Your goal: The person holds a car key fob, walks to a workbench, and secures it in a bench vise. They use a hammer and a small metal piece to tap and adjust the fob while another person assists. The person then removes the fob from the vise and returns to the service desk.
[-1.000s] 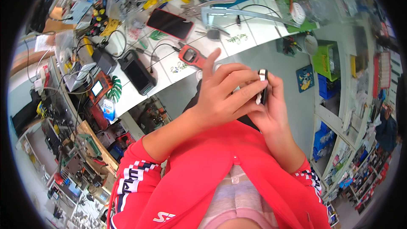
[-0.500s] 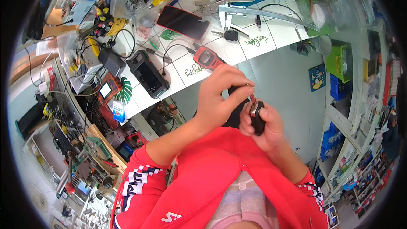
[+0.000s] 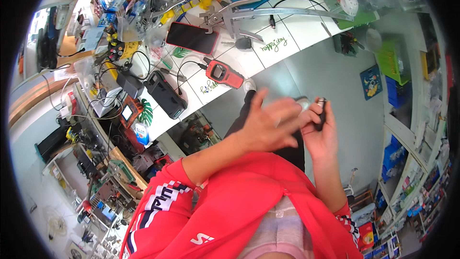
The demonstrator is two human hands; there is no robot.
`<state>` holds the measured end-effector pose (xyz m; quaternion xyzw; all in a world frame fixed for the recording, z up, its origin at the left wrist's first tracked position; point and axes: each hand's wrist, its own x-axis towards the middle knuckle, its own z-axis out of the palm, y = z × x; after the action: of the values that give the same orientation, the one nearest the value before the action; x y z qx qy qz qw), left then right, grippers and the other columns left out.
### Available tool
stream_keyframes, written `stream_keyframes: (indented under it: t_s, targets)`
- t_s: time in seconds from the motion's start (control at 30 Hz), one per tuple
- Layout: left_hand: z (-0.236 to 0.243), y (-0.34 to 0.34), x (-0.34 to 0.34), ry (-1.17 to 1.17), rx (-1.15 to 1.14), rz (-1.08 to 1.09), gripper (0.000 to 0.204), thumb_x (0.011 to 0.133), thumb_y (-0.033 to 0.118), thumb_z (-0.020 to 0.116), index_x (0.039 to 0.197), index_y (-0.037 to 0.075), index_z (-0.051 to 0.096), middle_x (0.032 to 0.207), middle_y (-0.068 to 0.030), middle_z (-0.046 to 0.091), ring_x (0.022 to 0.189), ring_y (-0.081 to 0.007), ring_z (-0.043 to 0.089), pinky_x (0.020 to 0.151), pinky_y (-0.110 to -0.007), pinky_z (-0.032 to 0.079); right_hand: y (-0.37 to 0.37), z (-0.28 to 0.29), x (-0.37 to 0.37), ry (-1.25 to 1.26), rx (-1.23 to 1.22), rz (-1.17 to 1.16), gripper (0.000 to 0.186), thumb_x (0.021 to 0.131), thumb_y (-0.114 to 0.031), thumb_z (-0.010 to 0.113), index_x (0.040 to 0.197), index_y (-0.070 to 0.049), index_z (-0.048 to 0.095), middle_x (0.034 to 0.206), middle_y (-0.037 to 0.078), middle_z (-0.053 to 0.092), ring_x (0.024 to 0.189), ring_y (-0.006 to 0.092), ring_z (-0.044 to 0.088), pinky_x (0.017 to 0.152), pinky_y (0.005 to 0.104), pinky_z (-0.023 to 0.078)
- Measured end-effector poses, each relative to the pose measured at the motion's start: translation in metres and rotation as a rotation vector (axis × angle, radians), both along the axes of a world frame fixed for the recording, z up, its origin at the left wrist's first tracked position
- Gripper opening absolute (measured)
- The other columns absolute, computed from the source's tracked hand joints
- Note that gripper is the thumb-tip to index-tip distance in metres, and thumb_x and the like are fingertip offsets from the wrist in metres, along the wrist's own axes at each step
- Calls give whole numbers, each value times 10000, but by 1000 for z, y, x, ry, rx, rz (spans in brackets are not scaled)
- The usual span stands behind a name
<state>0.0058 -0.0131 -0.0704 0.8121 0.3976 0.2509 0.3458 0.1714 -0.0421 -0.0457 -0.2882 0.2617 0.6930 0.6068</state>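
Observation:
My right hand [image 3: 320, 136] is closed around a small black fob-like thing [image 3: 322, 117] with a shiny metal end, held upright over the floor. Its exact kind is partly hidden by the fingers. Just left of it, my left hand [image 3: 268, 127] is spread and smeared by motion, its fingertips close to the right hand. Nothing shows in the left hand. A red handheld device [image 3: 224, 74] with a small screen lies at the bench edge, beyond the left hand. Farther back are a car key [image 3: 243, 43] with a black head and a metal caliper [image 3: 287, 13].
On the tiled bench [image 3: 273, 60] lie a dark-screened phone [image 3: 192, 38] in a red case and a black rugged tablet-like device [image 3: 165, 95]. Cables and loose parts crowd the left side. Shelves with blue bins [image 3: 394, 156] and a green bin [image 3: 390, 60] line the right.
My left hand has come off the black thing and opened. My right hand has moved right and up with it. The view has shifted, and a foot now shows below the bench edge.

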Motion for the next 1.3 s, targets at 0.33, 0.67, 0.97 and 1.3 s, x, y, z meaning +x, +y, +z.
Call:
stream_keyframes:
  t_s: [0.33,0.67,0.97,1.3]
  targets:
    - [-197,110,-80,326,-165,471,515,914,304,395,1346,26,362,1320,-153,420,1185,-297,416,981,-438,350,-147,14,229,-356,-175,-363,210,932,-289,508,946,-80,518,792,61,561,620,168,496,561,299,429]
    - [-206,173,-162,1256,521,438,407,832,283,618,1063,-45,551,1102,-168,567,1118,-332,475,986,-395,358,-214,32,347,-527,-276,-657,193,924,-266,510,947,-75,513,834,62,558,646,160,479,577,293,416]
    - [-83,219,147,88,-13,477,476,897,355,519,1231,20,461,1136,-128,537,1043,-259,519,904,-374,437,-141,47,525,-824,-54,-590,228,913,-237,547,1087,-90,528,936,58,583,673,136,529,588,283,473]
    - [78,7,795,-784,-800,-676,428,963,335,444,1214,-10,485,1104,-107,582,952,-183,561,855,-308,443,-121,78,657,-627,287,-704,263,915,-242,552,1132,-113,479,1063,65,575,873,154,571,744,342,486]
